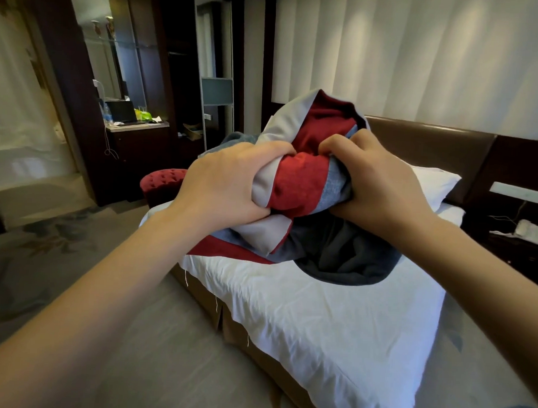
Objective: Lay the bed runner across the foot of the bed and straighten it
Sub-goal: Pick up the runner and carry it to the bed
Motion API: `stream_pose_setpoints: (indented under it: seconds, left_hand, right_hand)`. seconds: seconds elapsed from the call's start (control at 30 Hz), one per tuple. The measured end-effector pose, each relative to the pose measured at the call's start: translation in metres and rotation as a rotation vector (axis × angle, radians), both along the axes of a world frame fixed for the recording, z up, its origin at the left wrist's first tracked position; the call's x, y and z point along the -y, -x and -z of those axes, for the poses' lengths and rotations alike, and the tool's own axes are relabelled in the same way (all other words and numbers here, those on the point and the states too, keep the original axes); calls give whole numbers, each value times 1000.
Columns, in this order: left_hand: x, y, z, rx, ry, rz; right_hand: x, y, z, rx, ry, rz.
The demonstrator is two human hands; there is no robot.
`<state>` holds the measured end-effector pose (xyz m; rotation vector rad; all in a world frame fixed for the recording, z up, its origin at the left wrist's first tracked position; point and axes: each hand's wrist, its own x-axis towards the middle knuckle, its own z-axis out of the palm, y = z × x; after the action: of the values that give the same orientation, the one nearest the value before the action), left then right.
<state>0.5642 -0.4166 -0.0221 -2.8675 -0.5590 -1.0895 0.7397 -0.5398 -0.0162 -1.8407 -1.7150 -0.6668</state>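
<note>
At the far left of the frame a pale, blurred area was too washed out to identify. Right of it, in the upper left, a dark desk (137, 129) carried a laptop (122, 111) and a water bottle (108, 115). The smaller bits beside them were too small to tell.

Below the desk a red tufted seat (161, 179) showed only in part, its right end hidden behind the left hand (228, 183). That hand, centre left, had its fingers curled into the bed runner (305, 180), clutching a grey-and-red bunch with the fingertips buried in cloth.

The runner, in red, grey, blue and dark charcoal, was wadded into a heap held up at the centre of the frame. Its lower folds touched the white bed (318, 314) and its upper loop covered part of the headboard (427, 143). What lay behind the heap could not be seen.

The right hand (382, 190), centre right, gripped the opposite side of the bunch, knuckles bent and fingertips tucked into a red fold. Both forearms ran off the bottom edge.

Right of the hands a white pillow (438, 183) lay against the brown headboard, partly hidden by the right hand. Pale curtains (422, 56) filled the upper right. At the right edge a nightstand (512, 248) held a white object with cables, too small to make out.
</note>
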Motion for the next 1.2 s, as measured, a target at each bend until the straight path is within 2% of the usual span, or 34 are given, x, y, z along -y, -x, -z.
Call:
stream_pose_setpoints:
  seconds: [0.67, 1.2]
  left_hand:
    - [-249, -117, 3, -32, 30, 4]
    - [-466, -179, -1, -36, -36, 223]
  right_hand:
    - [-252, -117, 5, 5, 21, 21]
    - [-434, -148, 11, -41, -13, 269]
